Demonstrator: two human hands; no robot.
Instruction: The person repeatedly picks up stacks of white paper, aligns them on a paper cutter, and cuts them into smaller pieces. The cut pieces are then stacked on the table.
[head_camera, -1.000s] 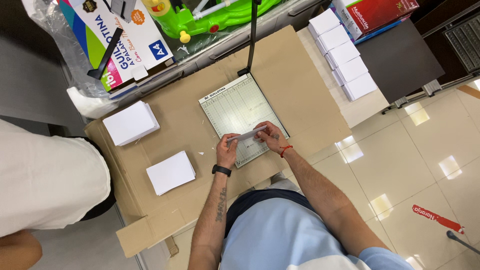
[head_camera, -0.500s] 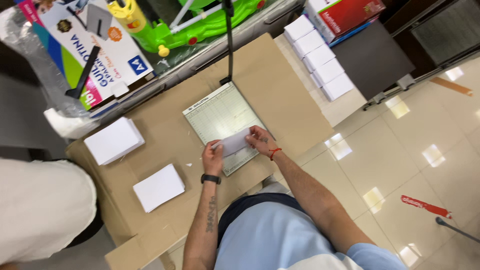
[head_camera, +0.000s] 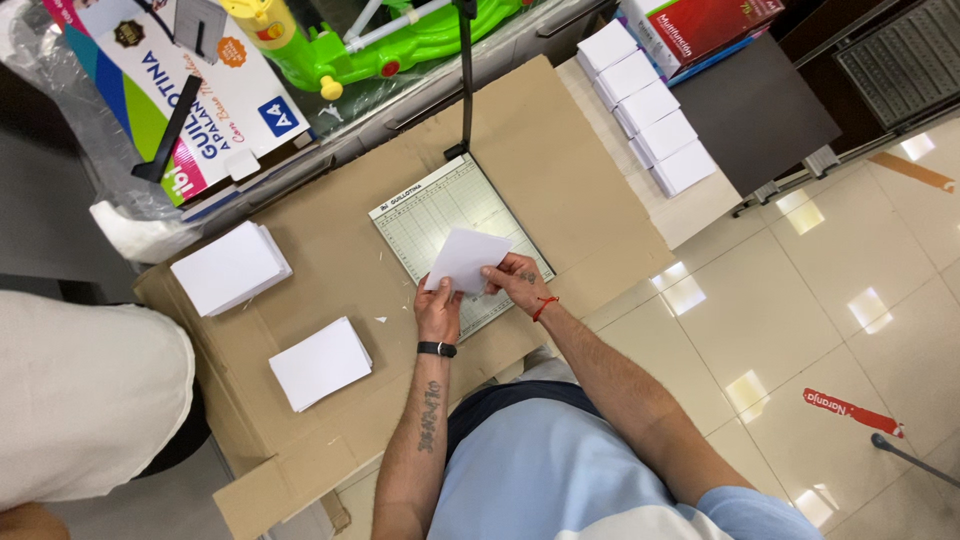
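A small stack of white paper sheets (head_camera: 466, 259) is held flat over a paper cutter board (head_camera: 430, 215) with a printed grid. My left hand (head_camera: 437, 308) grips its near left edge; a black band circles that wrist. My right hand (head_camera: 517, 279) pinches its right edge and wears a red cord at the wrist. The cutter's black blade arm (head_camera: 465, 75) stands raised at the board's far corner. The board lies on a sheet of brown cardboard (head_camera: 330, 260) that covers the table.
Two white paper stacks (head_camera: 230, 268) (head_camera: 320, 362) lie to my left on the cardboard. A row of several white stacks (head_camera: 648, 105) sits at the right. A colourful box (head_camera: 185, 95) and a green plastic toy (head_camera: 400, 40) are behind. Another person in white (head_camera: 80, 400) stands at the left.
The paper has come up from lying on the cutter board and now shows as a wider sheet held between both hands. The view has shifted slightly.
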